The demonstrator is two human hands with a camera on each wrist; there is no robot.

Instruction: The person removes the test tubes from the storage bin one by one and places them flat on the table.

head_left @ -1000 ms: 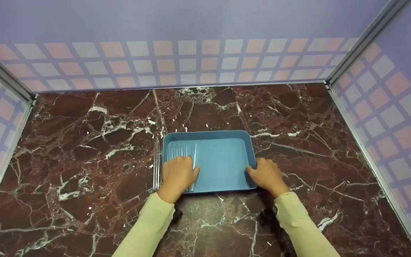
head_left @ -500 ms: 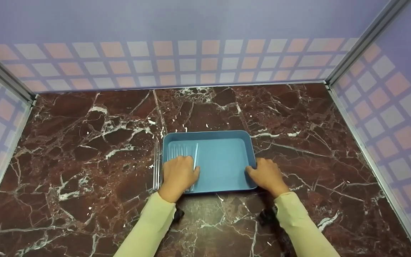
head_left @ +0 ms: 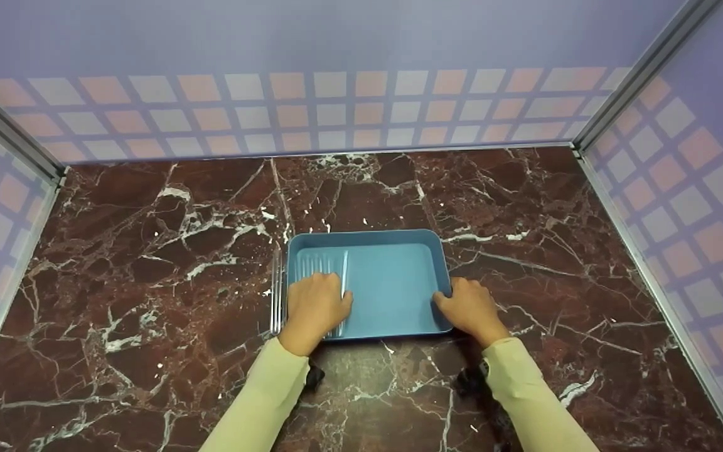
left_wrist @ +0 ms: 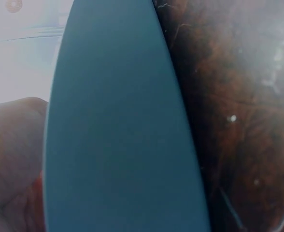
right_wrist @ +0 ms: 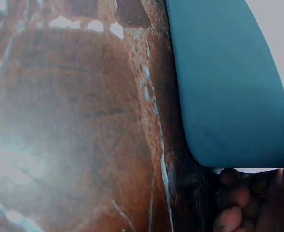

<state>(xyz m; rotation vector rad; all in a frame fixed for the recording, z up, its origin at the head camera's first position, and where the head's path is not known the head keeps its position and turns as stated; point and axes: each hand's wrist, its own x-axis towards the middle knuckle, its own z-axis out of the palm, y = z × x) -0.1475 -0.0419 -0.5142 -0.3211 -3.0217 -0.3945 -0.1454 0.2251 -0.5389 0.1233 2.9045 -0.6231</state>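
Observation:
A blue rectangular tray (head_left: 393,295) lies on the dark marbled surface. Several thin clear rods (head_left: 313,263) lie lengthwise in its left part, partly hidden by my left hand (head_left: 316,307). That hand is inside the tray with its fingers curled, and one clear rod (head_left: 344,270) passes between thumb and fingers. My right hand (head_left: 471,307) grips the tray's right wall, thumb over the rim and fingers outside. In the right wrist view, curled fingers (right_wrist: 234,198) show beside the tray wall (right_wrist: 229,96). The left wrist view is mostly filled by the front wall (left_wrist: 118,121).
More clear rods (head_left: 276,295) lie on the marbled surface (head_left: 148,282) along the tray's left side. A checkered back wall (head_left: 330,107) and a right side wall (head_left: 681,188) border the surface.
The clear rod at my left hand has changed its slant slightly, and that hand has shifted a touch to the right. My right hand and the tray stay in place.

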